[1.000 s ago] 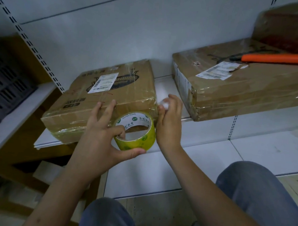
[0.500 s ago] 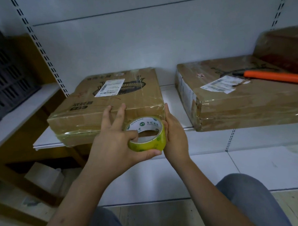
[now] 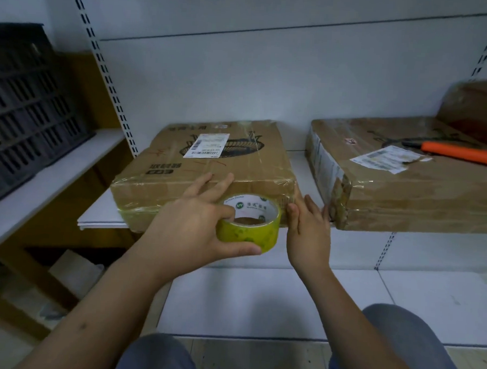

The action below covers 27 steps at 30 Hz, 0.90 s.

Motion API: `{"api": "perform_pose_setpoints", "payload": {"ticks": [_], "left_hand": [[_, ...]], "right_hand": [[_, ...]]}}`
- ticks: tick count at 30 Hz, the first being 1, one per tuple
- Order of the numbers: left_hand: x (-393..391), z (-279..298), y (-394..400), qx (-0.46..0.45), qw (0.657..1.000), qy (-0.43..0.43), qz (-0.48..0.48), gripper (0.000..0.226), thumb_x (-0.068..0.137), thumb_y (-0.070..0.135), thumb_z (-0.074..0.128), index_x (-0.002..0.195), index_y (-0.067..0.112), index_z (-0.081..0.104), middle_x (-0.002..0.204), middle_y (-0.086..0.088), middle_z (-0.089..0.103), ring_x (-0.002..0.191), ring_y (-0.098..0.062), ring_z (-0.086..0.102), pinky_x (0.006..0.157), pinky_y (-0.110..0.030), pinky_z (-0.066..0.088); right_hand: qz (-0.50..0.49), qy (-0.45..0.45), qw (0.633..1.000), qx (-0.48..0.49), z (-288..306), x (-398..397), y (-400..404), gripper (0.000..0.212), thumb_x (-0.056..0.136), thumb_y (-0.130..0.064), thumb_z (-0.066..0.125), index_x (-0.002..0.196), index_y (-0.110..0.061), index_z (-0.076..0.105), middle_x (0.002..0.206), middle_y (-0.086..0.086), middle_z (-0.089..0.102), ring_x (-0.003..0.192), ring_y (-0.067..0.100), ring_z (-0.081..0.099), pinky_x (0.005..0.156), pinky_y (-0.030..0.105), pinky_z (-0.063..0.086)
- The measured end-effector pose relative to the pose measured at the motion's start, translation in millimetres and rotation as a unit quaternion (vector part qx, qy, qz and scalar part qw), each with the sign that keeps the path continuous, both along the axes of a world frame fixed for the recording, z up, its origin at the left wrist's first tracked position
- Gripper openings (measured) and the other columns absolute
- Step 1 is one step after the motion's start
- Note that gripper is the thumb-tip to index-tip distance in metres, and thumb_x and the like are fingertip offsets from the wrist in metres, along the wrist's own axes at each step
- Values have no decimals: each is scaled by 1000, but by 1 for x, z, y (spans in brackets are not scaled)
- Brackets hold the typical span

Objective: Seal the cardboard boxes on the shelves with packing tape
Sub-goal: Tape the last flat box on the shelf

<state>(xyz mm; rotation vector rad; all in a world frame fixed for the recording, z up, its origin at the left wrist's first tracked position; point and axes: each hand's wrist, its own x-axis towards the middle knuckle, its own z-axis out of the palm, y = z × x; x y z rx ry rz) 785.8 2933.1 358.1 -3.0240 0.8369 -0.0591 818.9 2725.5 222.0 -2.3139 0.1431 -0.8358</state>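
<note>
At the far left a dark slatted crate [image 3: 30, 111] sits on a white side shelf [image 3: 41, 181]. Right of it, the left cardboard box [image 3: 209, 166] lies flat on the white shelf [image 3: 287, 298], with a shipping label [image 3: 206, 145] on its top and clear tape already over its edges. Your left hand [image 3: 190, 229] grips the yellow tape roll [image 3: 249, 225] against the box's near face, forefinger hooked in the core, thumb under the roll, the other fingers spread up onto the box. Just right of the roll, your right hand [image 3: 308, 231] is flat, fingers straight and together, pressing the box's near right corner. Further right, a second cardboard box [image 3: 403, 197] sits apart from the first, with an orange-handled tool [image 3: 461, 153] resting on top.
</note>
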Motion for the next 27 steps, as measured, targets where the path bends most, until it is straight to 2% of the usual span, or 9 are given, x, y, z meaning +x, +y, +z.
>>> {"api": "perform_pose_setpoints", "payload": {"ticks": [4, 6, 9, 13, 16, 18, 21, 24, 27], "left_hand": [[7, -3, 25, 3, 1000, 6, -29, 58, 58, 102, 23, 87, 56, 42, 165, 11, -14, 152, -20, -17, 122, -55, 2], [9, -10, 27, -29, 1000, 3, -11, 58, 54, 101, 26, 84, 55, 44, 166, 3, -15, 152, -28, -18, 121, -55, -11], [10, -18, 23, -66, 998, -8, -14, 63, 49, 100, 32, 75, 46, 52, 166, 0, -13, 151, -28, -20, 119, -56, -16], [11, -22, 21, -90, 996, -8, -11, 65, 45, 102, 32, 66, 44, 52, 167, 0, -13, 151, -28, -23, 117, -55, -19], [11, -24, 15, -96, 995, -14, -8, 61, 48, 101, 32, 65, 45, 50, 167, 0, -11, 151, -28, -21, 117, -56, -19], [12, -22, 15, -105, 994, -6, -19, 60, 54, 99, 34, 71, 45, 54, 167, 5, -6, 152, -24, -17, 118, -55, -16], [6, -17, 44, -172, 983, -51, -41, 46, 68, 88, 42, 75, 46, 60, 160, 19, 22, 149, -11, 13, 121, -48, 13], [-6, -21, 92, -209, 969, -133, -11, 53, 75, 84, 41, 72, 37, 64, 109, 28, 55, 103, 0, 52, 86, -21, 44], [-8, -28, 105, -101, 979, -175, 2, 67, 80, 89, 23, 60, 32, 52, 64, 14, 53, 61, -9, 52, 50, -26, 44]], "right_hand": [[16, 39, 999, 8, 5, -2, -1, 75, 94, -64, -6, 154, -35, 28, 139, 4, 58, 144, 24, 33, 123, 45, 4], [16, 41, 999, 1, 8, -4, 1, 71, 96, -60, -3, 153, -34, 30, 130, 4, 63, 139, 23, 40, 122, 48, 7], [49, 19, 998, 35, 6, -4, 4, 61, 102, -54, 8, 151, -29, 34, 115, -3, 66, 119, 19, 56, 120, 49, 22], [147, 9, 980, 135, 8, 2, 7, 71, 97, -70, 24, 157, -36, 7, 141, -9, 54, 130, 14, 50, 105, 47, 44], [107, -2, 985, 136, 13, 8, 15, 72, 93, -73, 19, 155, -37, 13, 138, -15, 56, 135, 27, 44, 116, 48, 32], [76, -12, 990, 118, 14, 10, 19, 69, 95, -68, 15, 155, -35, 17, 131, -18, 59, 137, 27, 42, 123, 34, 11], [61, -18, 994, 88, 16, 10, 17, 69, 97, -63, 16, 155, -26, 22, 133, -11, 59, 129, 10, 46, 123, 31, -1], [45, -16, 996, 77, 20, 5, 16, 72, 97, -62, 17, 151, -16, 33, 111, -12, 60, 116, 8, 48, 125, 40, 2], [32, -3, 996, 78, 21, 0, 17, 72, 97, -59, 20, 147, -10, 39, 108, 7, 67, 114, 12, 38, 124, 45, 4]]}}
